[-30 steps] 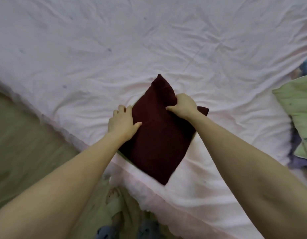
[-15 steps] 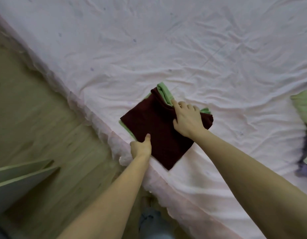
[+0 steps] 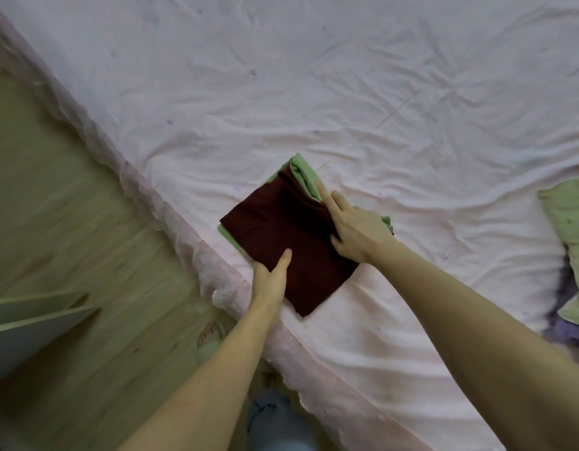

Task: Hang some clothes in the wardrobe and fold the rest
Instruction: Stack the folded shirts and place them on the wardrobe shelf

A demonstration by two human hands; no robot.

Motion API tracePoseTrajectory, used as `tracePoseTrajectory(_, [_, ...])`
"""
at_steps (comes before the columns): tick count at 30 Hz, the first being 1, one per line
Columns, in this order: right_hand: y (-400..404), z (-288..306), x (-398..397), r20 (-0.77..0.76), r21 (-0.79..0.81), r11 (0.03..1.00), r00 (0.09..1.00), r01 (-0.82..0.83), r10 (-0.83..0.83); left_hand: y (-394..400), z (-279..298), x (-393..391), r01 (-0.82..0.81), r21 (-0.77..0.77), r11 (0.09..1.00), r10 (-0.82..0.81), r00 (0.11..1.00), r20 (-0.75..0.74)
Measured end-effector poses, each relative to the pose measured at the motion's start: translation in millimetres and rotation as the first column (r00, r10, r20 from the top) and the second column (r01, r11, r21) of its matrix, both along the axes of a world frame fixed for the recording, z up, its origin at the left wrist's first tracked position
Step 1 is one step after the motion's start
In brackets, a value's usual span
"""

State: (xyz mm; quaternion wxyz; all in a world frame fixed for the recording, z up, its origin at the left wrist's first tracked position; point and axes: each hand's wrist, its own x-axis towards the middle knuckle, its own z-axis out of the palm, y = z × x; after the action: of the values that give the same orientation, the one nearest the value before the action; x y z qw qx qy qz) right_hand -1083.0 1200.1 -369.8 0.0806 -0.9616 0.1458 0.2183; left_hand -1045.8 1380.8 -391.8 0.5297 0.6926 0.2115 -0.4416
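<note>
So I've got the folded dark maroon knit garment (image 3: pixel 281 242) sitting square on top of a folded light green cloth piece (image 3: pixel 302 172), and that little stack is right at the near edge of the wrinkled pale pink bed sheet (image 3: pixel 314 76), close to where the sheet drops off toward the wooden floor (image 3: pixel 70 222).

My left hand (image 3: pixel 271 275) is at the stack's near-left edge, thumb lying flat on top of the maroon fabric. The other fingers are tucked out of sight under or past the edge, so I honestly can't tell if they're curled under it or just resting. My right hand (image 3: pixel 356 227) is on the far-right side of the stack, fingers spread and straight, pressing down where maroon meets green, pointer tip touching the green strip.

Handling-wise, I'd guess this stuff is light and floppy with zero stiffness, so grabbing one corner would just make the folds spill open. The two layers could also slide on each other. Best bet seems to be scooping under the green bottom layer from both sides, palms flat, thumbs clamping the top.

Off to the right of the stack, well apart, there's a heap of pale green and purple clothes (image 3: pixel 571 242) not yet folded.
</note>
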Motion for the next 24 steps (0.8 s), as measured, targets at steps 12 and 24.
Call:
tracePoseTrajectory(12, [78, 53, 10, 0.012, 0.309, 0.927, 0.974, 0.212, -0.227, 21, 83, 46, 0.559, 0.478, 0.678, -0.734, 0.550, 0.398])
tracePoseTrajectory(24, [247, 190, 42, 0.172, 0.472, 0.869, 0.982, -0.151, 0.078, 202, 213, 47, 0.405, 0.504, 0.763, -0.638, 0.598, 0.485])
